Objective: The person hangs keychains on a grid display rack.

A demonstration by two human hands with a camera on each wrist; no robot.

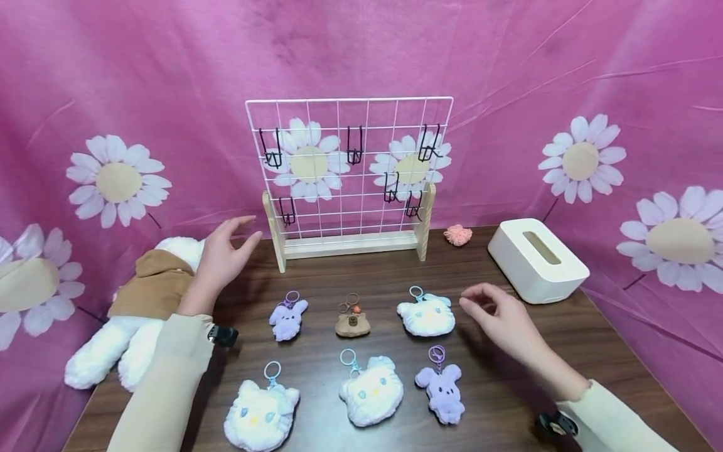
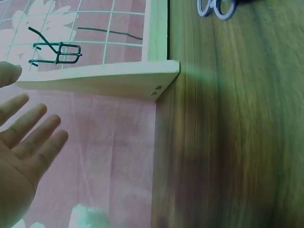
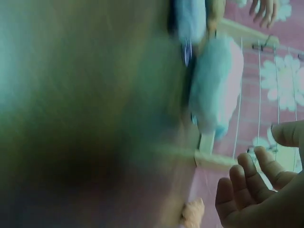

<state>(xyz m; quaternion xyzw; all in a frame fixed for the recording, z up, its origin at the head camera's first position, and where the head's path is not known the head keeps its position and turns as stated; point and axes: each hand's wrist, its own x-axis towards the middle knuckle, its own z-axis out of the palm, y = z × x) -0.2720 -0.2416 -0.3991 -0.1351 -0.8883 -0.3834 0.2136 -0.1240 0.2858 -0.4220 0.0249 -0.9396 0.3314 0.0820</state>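
My left hand [image 1: 224, 251] is raised left of the white wire grid rack [image 1: 350, 176], thumb and fingers apart and nothing between them. In the left wrist view its fingers spread beside the rack's wooden foot [image 2: 161, 78]. My right hand [image 1: 503, 317] hovers over the table, loosely bent and holding nothing, just right of a white cat plush keychain [image 1: 427, 316]. Two more white cat keychains [image 1: 262, 415] [image 1: 373, 390] lie nearer me. Purple plush keychains lie at left [image 1: 287, 321] and at right [image 1: 443, 392]. Between them is a brown pouch-like keychain [image 1: 353, 324].
Several black hooks [image 1: 354, 150] hang on the grid. A white tissue box [image 1: 542, 257] stands at the back right, with a pink fluffy piece [image 1: 458, 235] near it. A white plush toy in brown clothing [image 1: 152, 289] lies at left. Pink flowered cloth [image 1: 497, 81] hangs behind the wooden table [image 1: 615, 370].
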